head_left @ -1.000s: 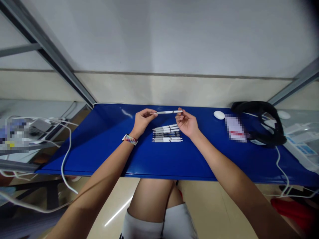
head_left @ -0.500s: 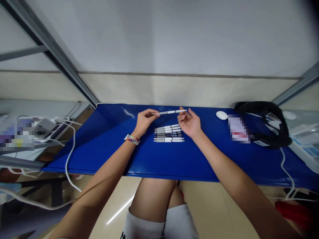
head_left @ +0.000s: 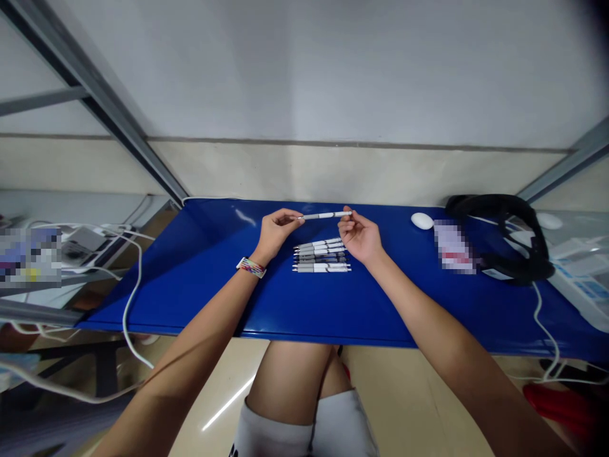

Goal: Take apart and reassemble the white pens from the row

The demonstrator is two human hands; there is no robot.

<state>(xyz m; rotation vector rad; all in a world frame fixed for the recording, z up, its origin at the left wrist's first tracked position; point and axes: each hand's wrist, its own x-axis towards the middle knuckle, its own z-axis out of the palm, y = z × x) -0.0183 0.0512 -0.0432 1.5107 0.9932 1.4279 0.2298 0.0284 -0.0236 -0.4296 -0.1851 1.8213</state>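
Note:
A white and grey pen (head_left: pixel 325 216) is held level above the blue table (head_left: pixel 200 273). My left hand (head_left: pixel 276 231), with a coloured band on its wrist, pinches the pen's left tip. My right hand (head_left: pixel 359 236) pinches the pen's right end between thumb and fingertips. Right below, between the two hands, a row of several similar pens (head_left: pixel 321 256) lies side by side on the table.
A white mouse (head_left: pixel 422 220) lies to the right, then a blurred card (head_left: pixel 451 247) and a black headset (head_left: pixel 504 235) with a white cable. White cables (head_left: pixel 128 285) and devices sit at the left. Grey metal frame bars (head_left: pixel 104 108) rise at both sides.
Half a second ago my right fingers were off the pen's end; now they pinch it again. My left hand has kept its hold throughout.

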